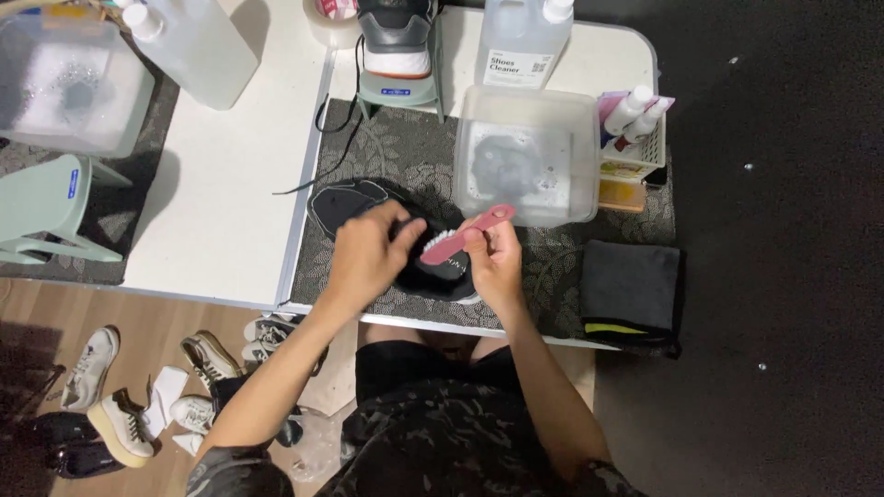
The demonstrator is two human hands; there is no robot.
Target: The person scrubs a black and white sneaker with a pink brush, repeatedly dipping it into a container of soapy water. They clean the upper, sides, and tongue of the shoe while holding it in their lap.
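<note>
- The black insole (433, 267) lies flat on the patterned mat (552, 267) at the near edge of the worktop (221, 202), just in front of the clear plastic tub (527, 156). Its long axis runs roughly left-right, angled toward the person at its right end.
- The left hand (364, 258) presses down on the insole's left part, fingers curled over it, pinning it.
- The right hand (493, 258) grips the pink brush (465, 235) by its handle. The white bristles rest on the insole between the two hands, and the handle tip points up toward the tub.
- A second black insole (345, 202) lies just behind the left hand.
- A folded dark cloth (631, 285) sits right of the insole, apart from it.
</note>
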